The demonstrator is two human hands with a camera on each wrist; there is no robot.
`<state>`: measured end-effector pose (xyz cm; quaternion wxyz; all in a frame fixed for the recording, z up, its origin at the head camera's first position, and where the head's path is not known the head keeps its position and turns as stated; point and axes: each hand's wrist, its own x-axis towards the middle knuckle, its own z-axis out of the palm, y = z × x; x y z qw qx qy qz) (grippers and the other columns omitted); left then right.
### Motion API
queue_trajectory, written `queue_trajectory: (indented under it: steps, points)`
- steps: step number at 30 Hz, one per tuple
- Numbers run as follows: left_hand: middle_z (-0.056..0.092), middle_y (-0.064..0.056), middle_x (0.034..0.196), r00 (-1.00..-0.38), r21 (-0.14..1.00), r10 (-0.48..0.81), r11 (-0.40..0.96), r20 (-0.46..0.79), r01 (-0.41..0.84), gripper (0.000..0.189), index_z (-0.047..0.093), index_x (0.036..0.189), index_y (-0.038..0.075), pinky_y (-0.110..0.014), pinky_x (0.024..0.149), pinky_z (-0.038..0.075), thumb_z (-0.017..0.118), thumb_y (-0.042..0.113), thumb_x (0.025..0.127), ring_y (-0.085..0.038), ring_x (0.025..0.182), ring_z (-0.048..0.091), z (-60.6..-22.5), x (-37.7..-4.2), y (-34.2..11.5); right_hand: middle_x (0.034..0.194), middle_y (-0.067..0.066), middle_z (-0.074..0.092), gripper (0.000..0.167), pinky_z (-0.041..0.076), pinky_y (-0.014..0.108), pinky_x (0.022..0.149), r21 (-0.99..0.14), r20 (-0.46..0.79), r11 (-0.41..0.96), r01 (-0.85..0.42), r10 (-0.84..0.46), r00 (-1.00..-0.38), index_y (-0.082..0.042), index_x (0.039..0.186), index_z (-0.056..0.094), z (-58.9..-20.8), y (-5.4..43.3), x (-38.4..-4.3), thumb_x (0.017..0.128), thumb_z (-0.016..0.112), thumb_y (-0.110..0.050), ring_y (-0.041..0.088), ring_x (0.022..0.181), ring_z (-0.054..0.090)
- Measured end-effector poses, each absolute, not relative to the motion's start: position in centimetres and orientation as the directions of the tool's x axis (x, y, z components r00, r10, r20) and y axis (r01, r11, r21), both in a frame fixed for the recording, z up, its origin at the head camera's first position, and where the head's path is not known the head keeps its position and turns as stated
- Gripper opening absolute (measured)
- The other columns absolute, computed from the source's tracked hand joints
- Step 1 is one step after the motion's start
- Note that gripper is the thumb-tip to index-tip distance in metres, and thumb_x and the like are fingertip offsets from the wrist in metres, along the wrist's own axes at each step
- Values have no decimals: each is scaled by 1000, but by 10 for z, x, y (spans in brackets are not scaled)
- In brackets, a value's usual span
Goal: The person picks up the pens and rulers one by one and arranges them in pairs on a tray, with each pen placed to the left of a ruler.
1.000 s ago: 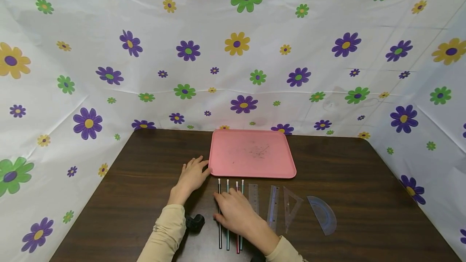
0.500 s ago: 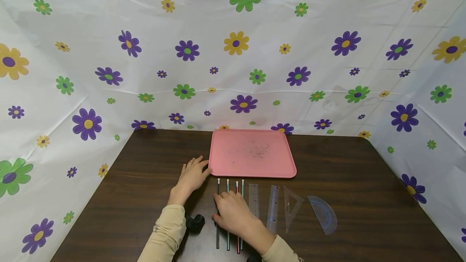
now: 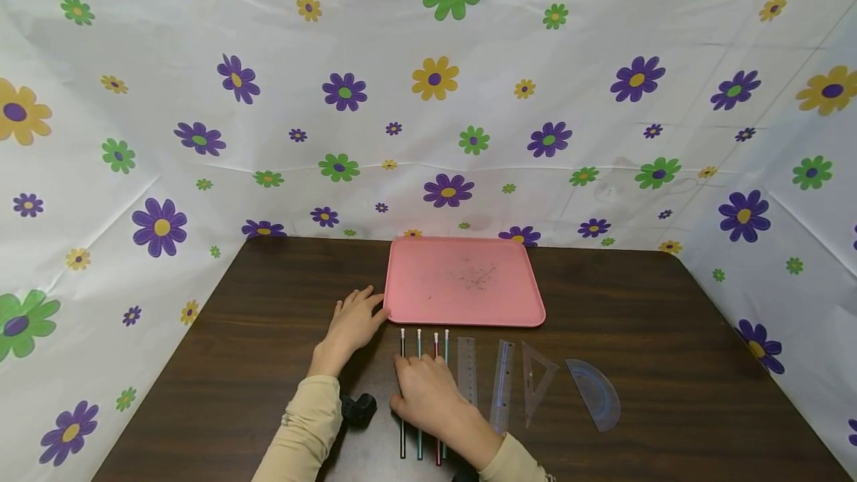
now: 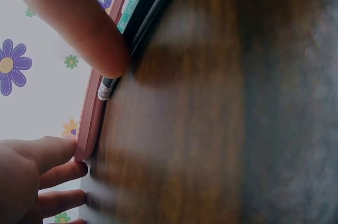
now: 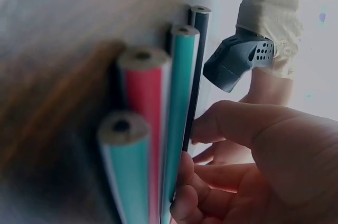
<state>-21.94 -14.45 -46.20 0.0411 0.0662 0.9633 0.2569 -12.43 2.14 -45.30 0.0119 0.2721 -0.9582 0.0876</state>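
Observation:
My left hand (image 3: 352, 323) lies at the near left corner of a pink tray (image 3: 462, 318), fingers extended and fingertips against its edge. In the left wrist view these fingers (image 4: 55, 152) meet the tray's corner. My right hand (image 3: 430, 393) reaches over a row of pencils and pinches the leftmost, a black pencil (image 3: 403, 437) with a white eraser, against the table. The right wrist view shows thumb and fingertips at the black pencil (image 5: 198, 60). Beside it lie a teal pencil (image 3: 419, 441), a red pencil (image 3: 438, 452) and another teal pencil (image 3: 446, 344), partly covered by my hand.
Right of the pencils lie a clear short ruler (image 3: 466, 359), a longer clear ruler (image 3: 502, 385), a set square (image 3: 529, 381) and a bluish protractor (image 3: 594, 395). A black wrist camera (image 3: 359, 411) sits below my left wrist. A flowered sheet (image 3: 395, 43) hangs behind the table.
The black pencil's near end swung slightly left, then a little back right, with my right hand on it. My left hand and the tray have stayed put.

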Motion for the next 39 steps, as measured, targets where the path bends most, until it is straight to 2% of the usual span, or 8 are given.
queue_trajectory:
  steps: [7, 13, 22, 31, 39]
  points:
    - [38, -20, 157, -988, 501, 146, 859, -48, 103, 47, 55, 142, 9, -68, 117, 17, 54, 33, 102, -44, 148, 27, -462, -219, -145, 108, 9, 73, 51, 45, 34, 69, -134, 37, 844, -519, -519, -854, -2, 124, 67, -451, 21, -122, 81, 73, -29, 23, 89, 67]
    - [38, -20, 157, -988, 496, 150, 862, -48, 107, 47, 55, 142, 9, -68, 117, 17, 53, 34, 102, -44, 148, 27, -461, -219, -145, 106, 8, 72, 53, 52, 36, 73, -96, 32, 845, -526, -526, -850, -3, 124, 67, -450, 20, -121, 86, 74, -39, 22, 89, 68]
    - [38, -19, 157, -988, 492, 150, 864, -46, 108, 49, 55, 142, 10, -67, 117, 17, 53, 37, 102, -43, 148, 27, -464, -221, -144, 99, 10, 74, 44, 53, 35, 68, -148, 79, 843, -517, -511, -856, -1, 116, 71, -451, 20, -122, 80, 75, -27, 23, 83, 70]
    - [39, -19, 156, -988, 497, 148, 861, -43, 108, 47, 56, 142, 9, -66, 118, 18, 54, 33, 102, -44, 148, 28, -464, -219, -145, 103, 12, 75, 45, 50, 30, 62, -178, 99, 838, -516, -506, -857, 1, 119, 70, -453, 19, -123, 80, 73, -21, 21, 81, 69]
    - [38, -18, 157, -988, 501, 142, 860, -56, 95, 48, 55, 142, 11, -66, 118, 17, 53, 36, 102, -43, 148, 26, -461, -219, -143, 104, 13, 75, 46, 56, 35, 68, -199, 102, 835, -513, -504, -858, 2, 119, 69, -450, 18, -123, 78, 73, -19, 23, 83, 70]
